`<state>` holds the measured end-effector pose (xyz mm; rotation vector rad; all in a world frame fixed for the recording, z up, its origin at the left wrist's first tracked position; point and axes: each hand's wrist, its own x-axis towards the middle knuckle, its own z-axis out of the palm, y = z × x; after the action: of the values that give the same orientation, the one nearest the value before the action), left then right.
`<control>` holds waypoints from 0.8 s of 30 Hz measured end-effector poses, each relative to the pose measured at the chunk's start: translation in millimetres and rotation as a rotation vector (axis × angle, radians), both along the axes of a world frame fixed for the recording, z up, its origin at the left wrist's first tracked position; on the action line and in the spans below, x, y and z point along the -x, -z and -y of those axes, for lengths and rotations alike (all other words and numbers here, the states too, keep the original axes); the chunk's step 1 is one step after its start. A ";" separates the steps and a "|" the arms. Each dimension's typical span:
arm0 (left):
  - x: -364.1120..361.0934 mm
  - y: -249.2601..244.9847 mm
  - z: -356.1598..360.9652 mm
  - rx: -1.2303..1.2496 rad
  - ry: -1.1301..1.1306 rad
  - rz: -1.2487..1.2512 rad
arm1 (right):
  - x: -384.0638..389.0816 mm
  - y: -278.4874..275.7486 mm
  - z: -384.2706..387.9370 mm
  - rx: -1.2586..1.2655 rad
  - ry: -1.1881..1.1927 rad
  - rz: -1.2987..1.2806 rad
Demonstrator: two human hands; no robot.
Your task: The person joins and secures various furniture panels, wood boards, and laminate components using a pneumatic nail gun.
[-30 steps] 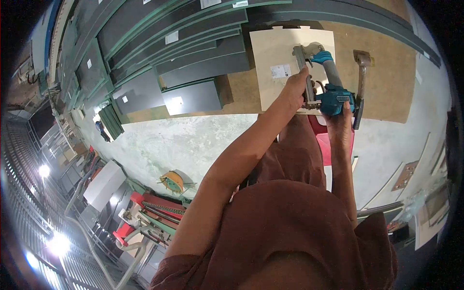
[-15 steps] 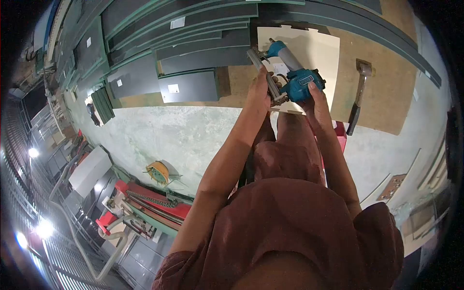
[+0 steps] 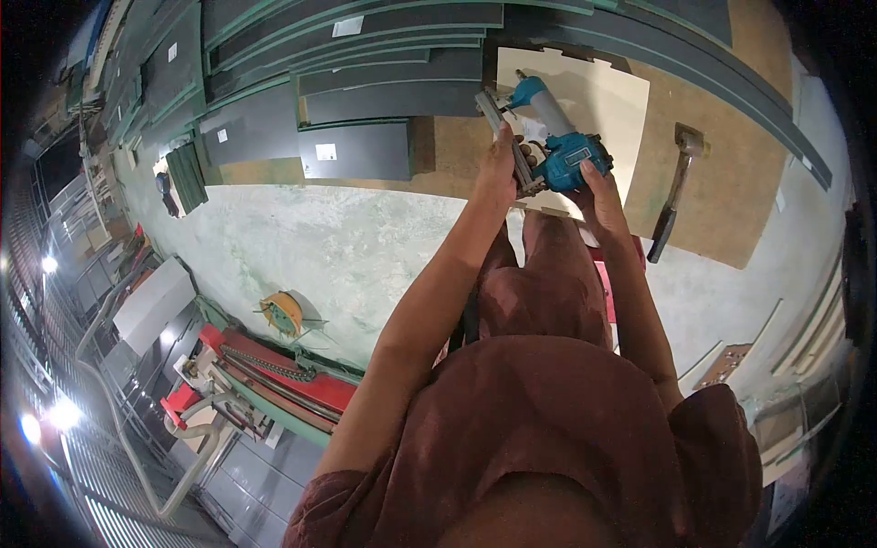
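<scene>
Fingers of the left hand (image 3: 498,166) close round the long metal rail (image 3: 489,110) of a teal-and-grey nail gun (image 3: 553,117); the right hand (image 3: 604,203) clasps its rounded teal head (image 3: 566,163).

Hands (image 3: 499,166) (image 3: 605,205) partly hidden by blue tool (image 3: 559,166); its label (image 3: 578,156) unreadable; dark boards (image 3: 429,15) cropped above
</scene>
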<state>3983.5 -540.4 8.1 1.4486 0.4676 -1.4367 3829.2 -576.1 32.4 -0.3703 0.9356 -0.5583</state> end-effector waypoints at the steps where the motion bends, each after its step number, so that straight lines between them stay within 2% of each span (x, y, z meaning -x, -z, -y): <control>1: 1.5 1.4 -1.2 0.004 -0.006 0.001 | 1.5 1.6 -0.6 0.004 -0.006 0.001; 4: 7.6 0.9 -9.5 -0.003 -0.054 0.021 | 11.9 10.1 -4.6 0.031 -0.054 -0.003; 6: 13.8 -5.0 -26.7 0.067 -0.041 0.041 | 23.6 13.1 -10.3 0.128 -0.252 -0.074; 8: 23.8 -12.8 -50.1 0.069 -0.075 0.025 | 25.2 -12.6 -21.7 0.136 -0.270 -0.086; 11: 41.5 -38.3 -85.5 0.096 -0.105 -0.035 | 28.4 -43.4 -39.5 0.042 -0.242 -0.016; 13: 50.5 -58.9 -101.6 0.111 -0.147 -0.102 | 34.3 -54.8 -52.0 -0.117 -0.269 -0.038; 14: 54.9 -54.4 -113.4 0.118 -0.158 -0.108 | 36.6 -61.4 -55.8 -0.117 -0.346 -0.126; 16: 60.8 -26.0 -145.3 -0.049 -0.197 -0.297 | 35.6 -68.9 -66.5 -0.031 -0.315 -0.222; 17: 62.0 -15.1 -155.5 -0.027 -0.206 -0.340 | 36.2 -70.2 -69.1 -0.026 -0.334 -0.226; 20: 64.1 -12.1 -156.7 -0.044 -0.229 -0.310 | 30.6 -73.3 -72.6 -0.080 -0.378 -0.239; 22: 65.1 -15.9 -153.0 0.010 -0.319 -0.322 | 22.8 -77.2 -76.7 -0.114 -0.333 -0.287; 24: 58.8 -28.7 -149.5 0.062 -0.398 -0.337 | 16.2 -83.3 -79.7 -0.083 -0.405 -0.256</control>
<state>3924.8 -390.9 36.8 0.9933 0.8622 -1.3543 3813.0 -496.4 115.7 -0.5488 1.0902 -0.1013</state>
